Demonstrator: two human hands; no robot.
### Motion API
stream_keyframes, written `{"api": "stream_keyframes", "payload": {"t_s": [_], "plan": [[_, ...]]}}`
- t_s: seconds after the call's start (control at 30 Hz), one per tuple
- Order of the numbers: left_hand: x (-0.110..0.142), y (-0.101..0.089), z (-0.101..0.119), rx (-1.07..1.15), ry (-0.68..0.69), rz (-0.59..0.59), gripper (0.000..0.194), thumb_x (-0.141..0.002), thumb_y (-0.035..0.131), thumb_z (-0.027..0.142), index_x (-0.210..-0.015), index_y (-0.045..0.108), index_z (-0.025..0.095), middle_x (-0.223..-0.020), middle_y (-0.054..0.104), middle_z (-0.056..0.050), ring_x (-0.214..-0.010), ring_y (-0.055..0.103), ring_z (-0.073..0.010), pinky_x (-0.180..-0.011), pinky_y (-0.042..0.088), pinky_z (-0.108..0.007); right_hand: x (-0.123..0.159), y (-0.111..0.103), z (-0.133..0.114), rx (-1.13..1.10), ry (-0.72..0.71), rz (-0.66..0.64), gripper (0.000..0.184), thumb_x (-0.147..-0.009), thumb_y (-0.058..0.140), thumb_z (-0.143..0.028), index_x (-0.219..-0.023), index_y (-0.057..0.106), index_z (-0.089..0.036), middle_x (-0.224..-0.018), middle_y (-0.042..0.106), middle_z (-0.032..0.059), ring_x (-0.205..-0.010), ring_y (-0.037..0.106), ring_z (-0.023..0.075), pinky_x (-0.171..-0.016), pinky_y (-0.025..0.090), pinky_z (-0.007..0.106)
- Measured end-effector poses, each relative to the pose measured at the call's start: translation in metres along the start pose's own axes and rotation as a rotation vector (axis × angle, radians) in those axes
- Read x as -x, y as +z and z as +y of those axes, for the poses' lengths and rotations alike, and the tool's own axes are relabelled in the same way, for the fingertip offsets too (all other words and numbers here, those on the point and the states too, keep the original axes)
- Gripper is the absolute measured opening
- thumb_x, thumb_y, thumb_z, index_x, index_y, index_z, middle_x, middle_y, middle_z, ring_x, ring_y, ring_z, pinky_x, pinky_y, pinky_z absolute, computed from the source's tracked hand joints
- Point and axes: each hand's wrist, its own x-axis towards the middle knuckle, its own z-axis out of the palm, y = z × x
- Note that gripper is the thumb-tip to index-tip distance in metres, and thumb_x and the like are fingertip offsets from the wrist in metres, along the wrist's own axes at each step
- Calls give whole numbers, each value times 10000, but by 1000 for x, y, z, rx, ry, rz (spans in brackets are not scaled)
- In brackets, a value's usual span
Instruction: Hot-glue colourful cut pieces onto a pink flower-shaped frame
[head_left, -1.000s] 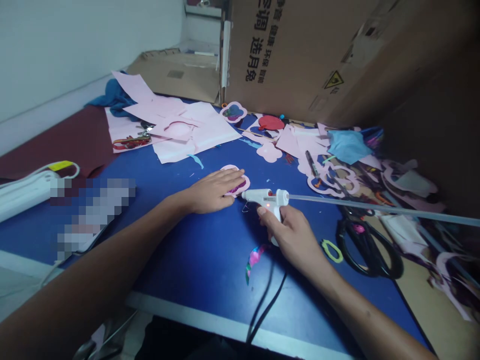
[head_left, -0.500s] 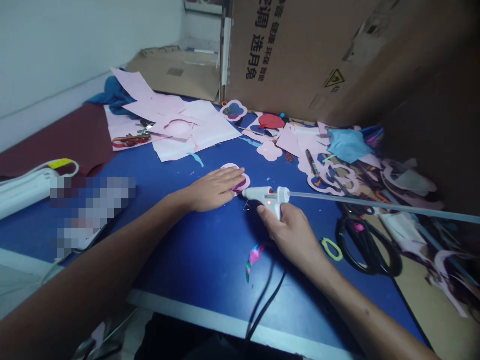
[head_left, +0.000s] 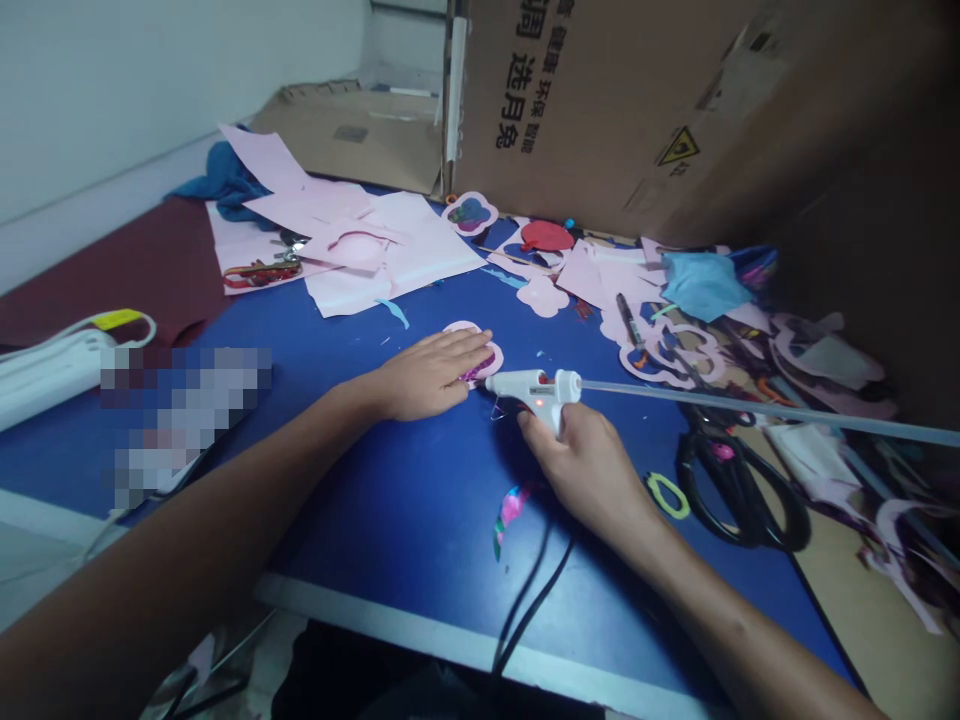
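My left hand (head_left: 429,374) lies flat over a pink paper flower cutout (head_left: 492,354), fingers stretched out, pressing it against the blue tabletop (head_left: 390,510). Between the fingers and the paper's rim shows a shiny purple patch; the rest of the flower is hidden under the hand. A white hot glue gun (head_left: 531,388) is gripped in my right hand (head_left: 589,455), its small red light lit. Its nozzle points left, at the flower's near edge beside my left fingertips. From its back a long clear glue stick (head_left: 720,402) sticks out to the right.
Pink paper sheets (head_left: 409,240) lie at the back. Black-handled scissors (head_left: 739,490), a yellow-green loop (head_left: 667,495) and paper scraps fill the right side. A white power strip (head_left: 52,375) and a blurred-out phone-like object (head_left: 191,425) sit left. A cardboard box (head_left: 600,120) stands behind.
The view has shifted slightly. My left hand still holds the flower down, and the glue gun's nozzle stays at its edge with hardly any movement.
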Motion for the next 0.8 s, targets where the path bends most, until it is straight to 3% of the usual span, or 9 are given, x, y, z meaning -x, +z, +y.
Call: {"api": "stream_keyframes", "payload": {"t_s": [0.3,0.57,0.8], "plan": [[-1,-2,1,8,-14,-20,655,-1138,367,355,-1779,290,244,-1878,190,-55,-1748,132,-219,-1411,88,-421,0,-2,-1,46,5,-14,358,-948,545,-491,-666,513,-273,-560,522,-1,-526,440,171,-541,275,321],[-1,-1,2,12,-13,-9,652,-1138,342,356,-1768,317,191,-1874,200,-81,-1748,132,-209,-1411,71,-402,0,-2,-2,71,14,-17,344,-956,549,-474,-684,543,-264,-580,571,21,-553,507,190,-558,303,319],[-1,2,-1,-11,10,2,667,-1128,386,338,-1780,291,235,-1874,202,-67,-1747,140,-212,-1411,82,-409,-2,-4,0,87,-2,-24,361,-969,547,-461,-665,524,-268,-551,545,10,-522,479,180,-549,282,327]]}}
